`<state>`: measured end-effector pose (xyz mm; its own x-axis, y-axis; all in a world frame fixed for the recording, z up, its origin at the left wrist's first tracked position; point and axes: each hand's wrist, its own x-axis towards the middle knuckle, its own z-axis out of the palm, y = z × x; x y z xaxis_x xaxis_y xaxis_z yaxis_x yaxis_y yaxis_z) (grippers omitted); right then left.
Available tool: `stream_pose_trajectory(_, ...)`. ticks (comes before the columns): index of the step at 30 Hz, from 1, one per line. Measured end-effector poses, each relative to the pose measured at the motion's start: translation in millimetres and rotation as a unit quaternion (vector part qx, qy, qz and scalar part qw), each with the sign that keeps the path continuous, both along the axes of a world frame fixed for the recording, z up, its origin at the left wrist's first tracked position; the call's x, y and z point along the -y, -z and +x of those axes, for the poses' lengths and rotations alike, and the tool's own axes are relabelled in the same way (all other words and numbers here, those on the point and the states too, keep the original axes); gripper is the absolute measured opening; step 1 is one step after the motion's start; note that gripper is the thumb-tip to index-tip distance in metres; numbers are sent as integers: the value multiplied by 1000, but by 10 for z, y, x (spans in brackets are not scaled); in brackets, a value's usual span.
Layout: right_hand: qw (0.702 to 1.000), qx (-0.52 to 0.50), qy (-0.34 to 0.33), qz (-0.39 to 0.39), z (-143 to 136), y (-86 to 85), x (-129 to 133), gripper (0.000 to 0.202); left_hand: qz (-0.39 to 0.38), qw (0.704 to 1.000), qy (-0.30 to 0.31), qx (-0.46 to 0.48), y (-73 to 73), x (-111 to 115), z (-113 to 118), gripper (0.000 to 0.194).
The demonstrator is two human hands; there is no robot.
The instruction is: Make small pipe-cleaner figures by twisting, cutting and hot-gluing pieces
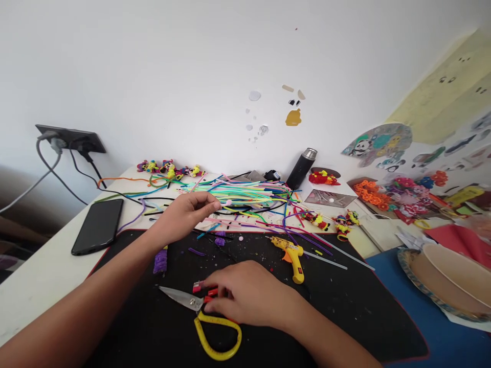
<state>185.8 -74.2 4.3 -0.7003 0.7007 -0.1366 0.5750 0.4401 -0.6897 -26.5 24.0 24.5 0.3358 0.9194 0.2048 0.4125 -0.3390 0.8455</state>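
Note:
My left hand [194,212] is closed in a pinch above the pipe cleaners, with a small pale pink round piece [228,203] at its fingertips. My right hand [245,294] curls low over the black mat, its fingers around small red pieces [211,293] partly hidden by the hand. A red piece with a pale end [197,286] shows by the index fingertip. Scissors [218,319] with a yellow handle lie under and beside this hand, blades pointing left. A purple coil [160,261] and a purple bundle [220,238] rest on the mat, near another pink disc [241,238].
A yellow glue gun [289,255] lies right of centre beside clear glue sticks [326,260]. Behind are a pipe cleaner pile [238,191], a black flask [301,169] and small figures [169,167]. A phone [98,226] lies left; a round basket [452,276] stands right.

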Motion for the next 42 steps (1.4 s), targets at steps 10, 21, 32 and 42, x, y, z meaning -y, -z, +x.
stream_pose_trajectory(10,817,-445,327,-168,58,299,-539,45,-62,998,33,6,15,45,56,45)
stream_pose_trajectory(21,782,-495,333,-180,-24,302,-634,39,-85,995,41,-10,93,25,97,42)
stream_pose_trajectory(32,785,-489,342,-165,-22,356,-645,40,-86,995,48,-1,116,57,181,39)
stream_pose_trajectory(42,789,-492,335,-154,-29,387,-621,35,-111,992,39,35,132,77,217,42)
